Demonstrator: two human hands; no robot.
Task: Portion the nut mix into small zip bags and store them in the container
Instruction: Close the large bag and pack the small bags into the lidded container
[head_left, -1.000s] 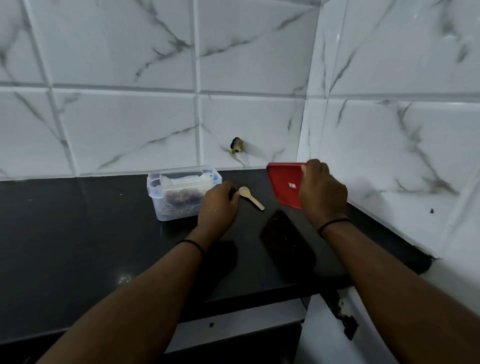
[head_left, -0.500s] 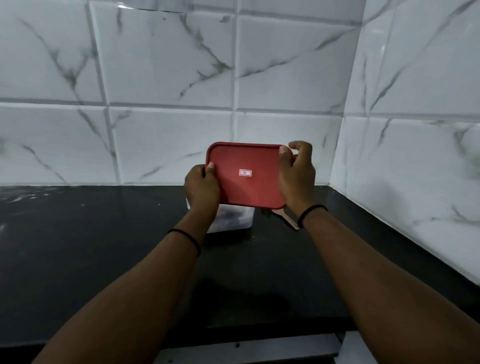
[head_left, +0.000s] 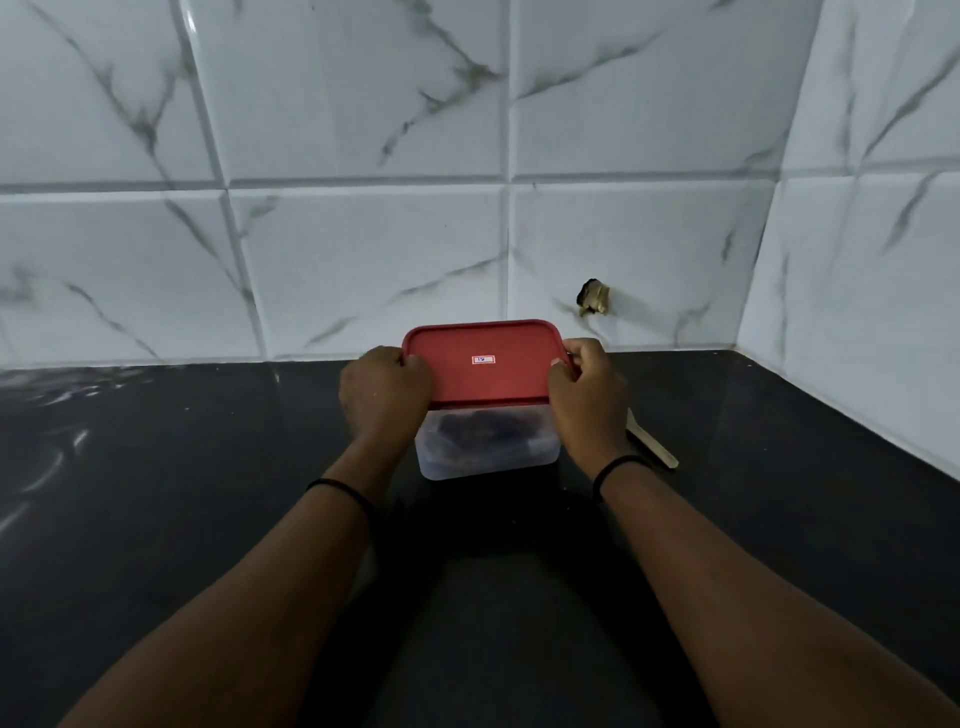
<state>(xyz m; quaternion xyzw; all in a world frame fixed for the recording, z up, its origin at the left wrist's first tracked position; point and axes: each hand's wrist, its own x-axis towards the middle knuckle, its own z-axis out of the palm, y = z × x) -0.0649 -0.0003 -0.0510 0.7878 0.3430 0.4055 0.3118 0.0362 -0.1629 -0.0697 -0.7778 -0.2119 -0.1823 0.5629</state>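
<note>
A pale wooden spoon (head_left: 652, 441) lies on the black counter (head_left: 156, 493) just beside my right hand (head_left: 589, 402), partly hidden behind that wrist; beyond both hands, a dark chipped hole (head_left: 594, 297) marks the marble-patterned wall tiles (head_left: 363, 260). Between my hands, the clear container (head_left: 488, 449) stands on the counter with dark contents showing through its wall. My left hand (head_left: 384, 392) and right hand each grip one end of the red lid (head_left: 480, 364), which sits over the container's top.
</note>
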